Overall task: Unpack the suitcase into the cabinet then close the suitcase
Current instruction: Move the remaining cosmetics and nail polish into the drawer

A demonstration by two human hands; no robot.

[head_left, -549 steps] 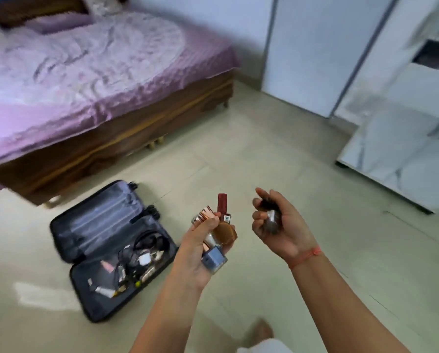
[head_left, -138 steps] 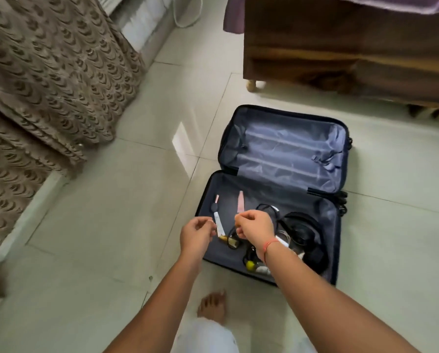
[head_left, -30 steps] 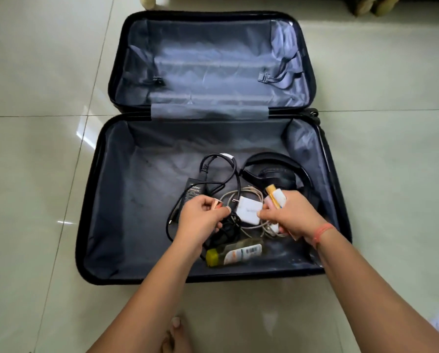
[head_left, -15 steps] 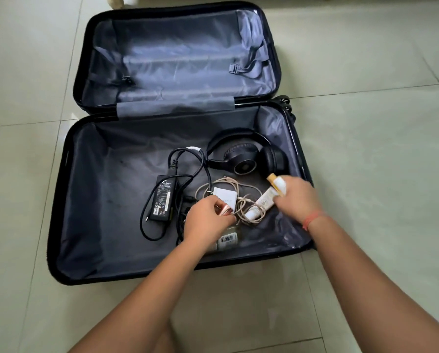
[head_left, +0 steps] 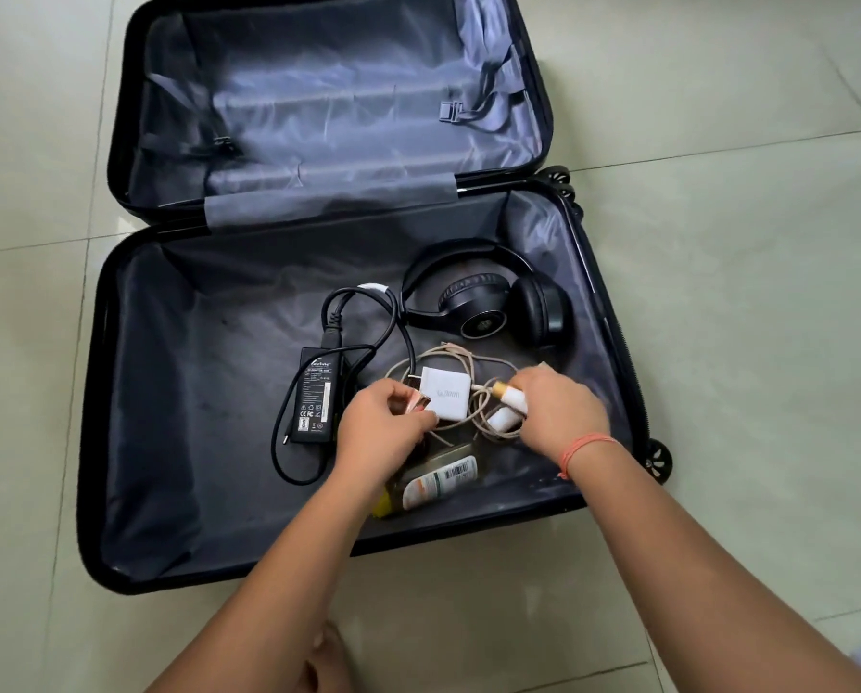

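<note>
The black suitcase (head_left: 133,392) lies open on the floor, its grey-lined lid flat at the back. In its near half lie black headphones (head_left: 493,302), a black power adapter (head_left: 316,400) with its cable, a white charger (head_left: 446,395) with a beige cable and a yellow-capped bottle (head_left: 433,485). My left hand (head_left: 383,432) pinches a small rose-gold tube (head_left: 416,405) beside the charger. My right hand (head_left: 561,410) holds small white tubes (head_left: 511,400), one gold-tipped, over the beige cable.
Pale floor tiles (head_left: 718,292) surround the case. Suitcase wheels (head_left: 658,460) stick out on the right side. My bare foot (head_left: 326,657) stands just in front of the case's near edge. The cabinet is out of view.
The camera has come closer to the case. My left hand has lifted a little from the bottle toward the charger, still pinching the rose-gold tube. My right hand still holds the white tubes.
</note>
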